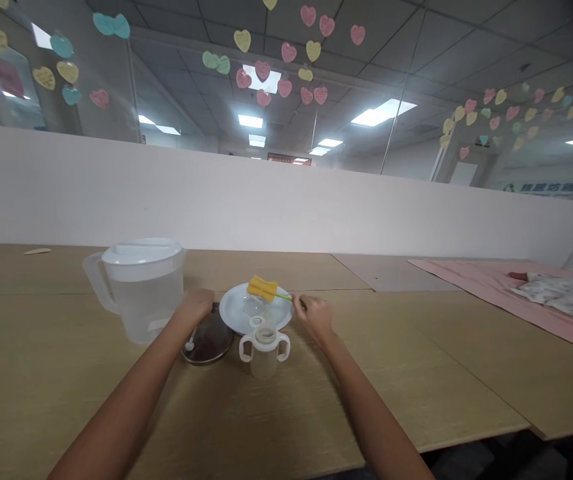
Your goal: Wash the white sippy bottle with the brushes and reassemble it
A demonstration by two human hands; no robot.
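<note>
A: What is the right hand (pixel 315 318) doing?

B: It pinches the green handle of a brush (pixel 262 288) between its fingers; the yellow sponge head is over the white plate (pixel 229 313), towards the far side; I cannot tell whether it touches anything there.

A: And the left hand (pixel 197 304)?

B: It is at the far left edge of a dark round tray (pixel 214 343); its fingertips are hidden, so I cannot tell whether it grips; a small white piece (pixel 190 345) shows near the tray's left rim.

A: What is between the hands?

B: A clear piece (pixel 253 305) in the plate, under the sponge; just in front, a two-handled bottle (pixel 264 360), upright and uncapped on the worktop (pixel 391 373).

A: Further out?

B: A lidded pitcher (pixel 149 300) beyond the left forearm, its handle to the left; well to the right, a pink cloth (pixel 459 277) with a printed garment (pixel 561 297) on it; behind everything, a white wall (pixel 266 207), with heart-shaped notes (pixel 289 52) on the glass above.
</note>
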